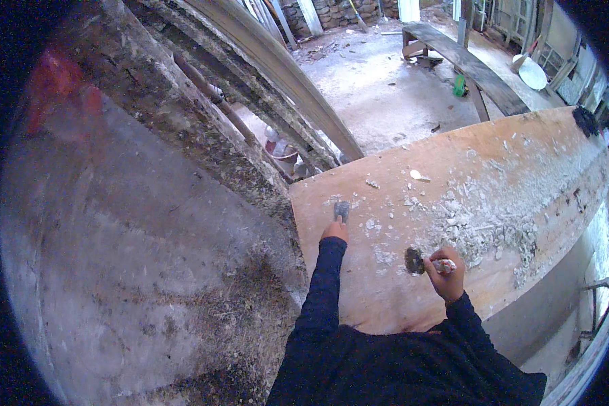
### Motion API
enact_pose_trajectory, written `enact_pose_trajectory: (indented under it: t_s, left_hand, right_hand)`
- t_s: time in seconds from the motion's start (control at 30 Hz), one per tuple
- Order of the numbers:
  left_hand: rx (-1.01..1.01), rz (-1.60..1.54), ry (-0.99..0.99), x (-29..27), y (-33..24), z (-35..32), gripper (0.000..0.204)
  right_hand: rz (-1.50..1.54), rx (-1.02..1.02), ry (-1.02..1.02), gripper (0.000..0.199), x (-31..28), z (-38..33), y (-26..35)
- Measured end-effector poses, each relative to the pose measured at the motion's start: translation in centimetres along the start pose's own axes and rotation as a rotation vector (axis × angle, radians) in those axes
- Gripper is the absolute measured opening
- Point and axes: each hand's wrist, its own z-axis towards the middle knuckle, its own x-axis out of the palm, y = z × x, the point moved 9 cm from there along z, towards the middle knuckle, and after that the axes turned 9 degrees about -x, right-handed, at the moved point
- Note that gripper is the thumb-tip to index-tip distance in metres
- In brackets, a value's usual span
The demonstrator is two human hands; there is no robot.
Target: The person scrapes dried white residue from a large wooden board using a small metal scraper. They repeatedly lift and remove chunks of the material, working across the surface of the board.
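My left hand (335,231) is closed round the handle of a putty knife (342,210), its grey blade pointing away over the left part of a wooden board (379,301). My right hand (449,276) grips a brush (414,261) with dark bristles and a pale, stained handle. The bristles are down at the board's surface, right of the putty knife. White crumbs and flakes (463,227) lie scattered beyond and right of the brush, thickest toward the board's right half. A small white piece (418,175) rests near the far edge.
A large grey, stained panel (115,223) leans at the left beside rough upright beams (203,115). Behind them shows a reddish bucket (285,155). A low plank bench (466,64), a green object (459,86) and a white basin (531,72) stand farther back. Something black (586,120) sits on the board's far-right corner.
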Motion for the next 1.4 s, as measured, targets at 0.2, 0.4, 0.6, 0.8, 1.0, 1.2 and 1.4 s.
enact_pose_trajectory:
  t_s: [0.2, 0.4, 0.6, 0.8, 1.0, 1.2, 1.4]
  left_hand:
    - [0.057, 0.058, 0.018, -0.3, -0.7, 1.0, 0.037]
    - [0.055, 0.026, 0.020, 1.3, -0.4, -3.0, 0.040]
    - [0.075, 0.006, 0.013, 0.5, 1.0, -0.3, 0.040]
    - [0.135, 0.030, 0.105, 0.6, 0.4, -3.1, 0.039]
    - [0.057, 0.056, 0.067, 3.1, -0.7, -4.7, 0.039]
    - [0.054, 0.060, 0.043, 2.3, -2.0, -1.6, 0.037]
    - [0.157, 0.098, 0.058, 3.2, -1.5, -5.3, 0.038]
  right_hand:
    - [0.042, 0.011, 0.010, 0.016, -0.2, 0.1, 0.7]
    - [0.051, 0.114, -0.018, 0.014, -0.5, -1.2, -1.9]
    - [0.037, -0.030, -0.012, 0.015, 0.0, -0.1, 0.7]
    - [0.031, -0.014, 0.028, 0.016, 0.6, -0.2, 1.0]
    - [0.080, -0.003, -0.001, 0.015, 0.1, -0.7, 0.3]
    - [0.068, 0.034, 0.028, 0.016, 0.1, -0.7, 0.7]
    - [0.072, -0.004, 0.031, 0.016, 0.3, -1.1, 0.5]
